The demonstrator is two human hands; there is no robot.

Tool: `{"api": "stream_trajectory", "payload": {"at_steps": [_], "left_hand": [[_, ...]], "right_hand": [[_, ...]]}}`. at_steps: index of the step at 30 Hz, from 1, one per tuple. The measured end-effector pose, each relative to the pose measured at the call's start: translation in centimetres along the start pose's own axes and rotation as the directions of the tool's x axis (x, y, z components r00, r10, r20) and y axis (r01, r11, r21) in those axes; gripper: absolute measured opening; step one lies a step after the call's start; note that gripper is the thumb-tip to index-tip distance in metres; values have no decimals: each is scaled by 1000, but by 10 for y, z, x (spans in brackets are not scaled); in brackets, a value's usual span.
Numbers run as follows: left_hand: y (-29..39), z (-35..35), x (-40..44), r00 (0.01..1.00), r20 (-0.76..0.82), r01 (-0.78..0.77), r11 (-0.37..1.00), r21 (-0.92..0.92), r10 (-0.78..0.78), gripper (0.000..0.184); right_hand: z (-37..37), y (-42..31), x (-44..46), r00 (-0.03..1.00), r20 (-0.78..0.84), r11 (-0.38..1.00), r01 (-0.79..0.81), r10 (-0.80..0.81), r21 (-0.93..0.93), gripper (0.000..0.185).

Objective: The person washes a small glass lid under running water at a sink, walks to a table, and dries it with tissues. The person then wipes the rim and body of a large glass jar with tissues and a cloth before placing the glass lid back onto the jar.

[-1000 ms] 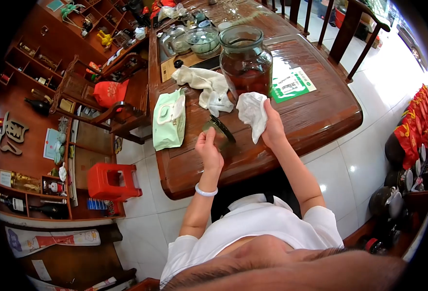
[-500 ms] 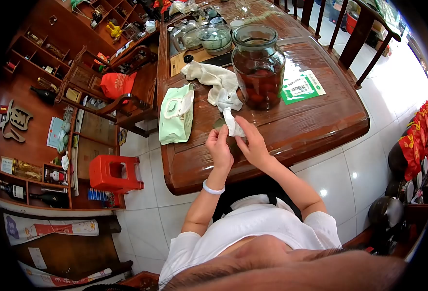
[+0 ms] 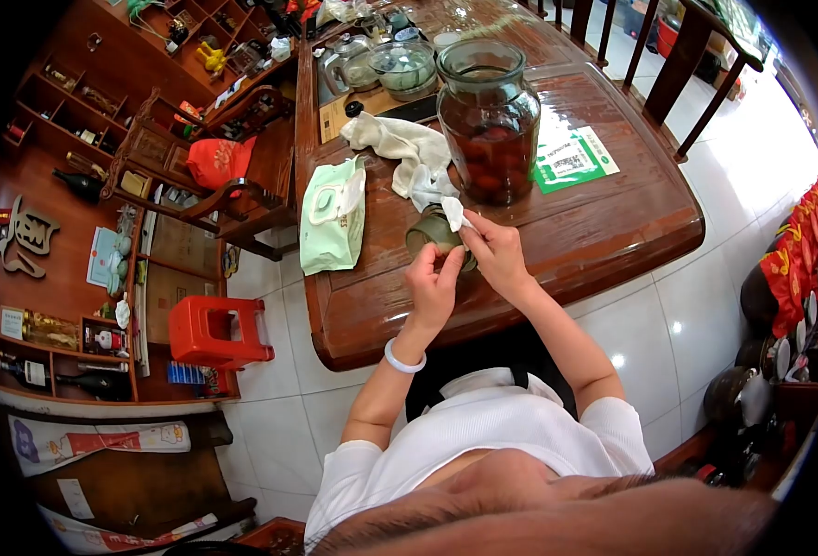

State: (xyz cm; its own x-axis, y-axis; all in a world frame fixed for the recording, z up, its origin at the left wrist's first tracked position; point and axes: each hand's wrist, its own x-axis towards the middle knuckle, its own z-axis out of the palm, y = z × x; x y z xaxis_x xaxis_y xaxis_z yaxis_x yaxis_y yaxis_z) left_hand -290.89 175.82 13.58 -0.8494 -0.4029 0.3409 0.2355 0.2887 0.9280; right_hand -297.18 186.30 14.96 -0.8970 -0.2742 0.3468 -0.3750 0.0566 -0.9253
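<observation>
- In the head view, around the middle of the frame, my left hand (image 3: 433,289) pinches the near edge of a greenish glass lid (image 3: 422,237) between thumb and fingers.
- My right hand (image 3: 502,259), just to the right, grips a white wipe (image 3: 453,212) at the lid's upper-right side. My hands are close together, fingertips nearly meeting; I can't tell whether they touch.
- The lid is above the near part of the wooden table (image 3: 604,243), below a crumpled cloth (image 3: 398,148). I have it by a small part of its edge, so damp fingers or a hard push from the wipe could make it slip and chip on the wood.
- At upper centre, near my right hand, is a big glass jar (image 3: 490,139) of dark liquid and red fruit, its mouth uncovered. If I swing that hand up carelessly, I could bump the jar and spill some; lint shaken off the wipe could drop in.
- Left of my hands, by the table's left edge, lies the green wipes pack (image 3: 332,227). A wide sweep of my left arm could knock it to the floor, near the red stool (image 3: 219,332).
- Right of the jar is a green-and-white card (image 3: 576,162); a splash could wet it.
</observation>
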Motion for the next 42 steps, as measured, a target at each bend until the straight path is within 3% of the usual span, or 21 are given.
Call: {"api": "stream_trajectory", "payload": {"at_steps": [4,6,8,10,11,12,13,14,15,16,18,20,21,22,25,27,29,32,34,36,42], "left_hand": [[-9,-6,0,992,85,-100,989,107,91,16],[-9,-10,-1,985,137,-124,984,128,106,16],[-4,-13,-4,975,189,-147,978,148,118,15],[6,-15,-8,954,298,37,999,24,-42,14],[11,-15,-11,952,304,32,999,26,-39,14],[16,-16,-13,944,298,180,978,-106,-142,11],[18,-16,-12,921,307,319,919,-234,-241,9],[17,-18,-9,922,308,311,922,-231,-234,9],[13,-21,-6,917,299,369,844,-390,-263,6],[10,-24,-6,908,294,416,734,-537,-299,4],[6,-26,1,891,289,454,666,-592,-351,6],[5,-25,7,867,285,484,556,-675,-409,12],[-1,-26,7,875,332,479,530,-700,-353,21],[-3,-25,7,872,339,485,531,-695,-352,21],[-14,-26,7,767,369,557,258,-790,-525,29],[-14,-27,11,762,391,559,219,-800,-516,30],[-17,-28,12,758,436,558,136,-819,-486,32],[-20,-28,11,742,373,514,115,-850,-558,33],[-14,-30,17,758,374,511,130,-849,-534,34],[-9,-30,22,788,299,458,188,-869,-538,35],[-16,-26,24,860,94,331,407,-851,-501,24]], "right_hand": [[-7,2,17,994,95,997,-53,48,48,23],[-11,11,27,943,312,993,-119,113,0,24],[-9,23,36,909,375,977,-209,183,29,25],[-5,32,43,915,363,984,-179,176,-25,21],[-6,37,48,830,491,934,-347,263,86,21],[-8,40,48,835,487,935,-342,258,91,21],[-10,44,49,842,467,889,-405,271,213,22],[-14,43,51,845,451,826,-456,286,331,23],[-19,43,51,827,489,692,-525,278,494,25],[-26,42,53,807,509,660,-560,299,501,27],[-30,32,54,841,504,705,-479,197,524,26],[-27,17,47,834,544,841,-357,92,406,23],[-22,16,45,784,620,883,-273,-26,383,21],[-20,10,45,738,648,939,-57,-189,339,22],[-8,16,43,781,612,951,-81,-125,298,23],[-5,18,42,814,581,930,-217,5,297,24],[0,27,40,831,555,921,-245,39,302,25],[-4,36,34,846,512,874,-356,150,332,28],[-5,40,24,831,456,721,-524,317,454,30],[4,50,13,835,412,668,-543,365,508,30],[18,53,-17,677,500,169,-670,540,723,21]]}}
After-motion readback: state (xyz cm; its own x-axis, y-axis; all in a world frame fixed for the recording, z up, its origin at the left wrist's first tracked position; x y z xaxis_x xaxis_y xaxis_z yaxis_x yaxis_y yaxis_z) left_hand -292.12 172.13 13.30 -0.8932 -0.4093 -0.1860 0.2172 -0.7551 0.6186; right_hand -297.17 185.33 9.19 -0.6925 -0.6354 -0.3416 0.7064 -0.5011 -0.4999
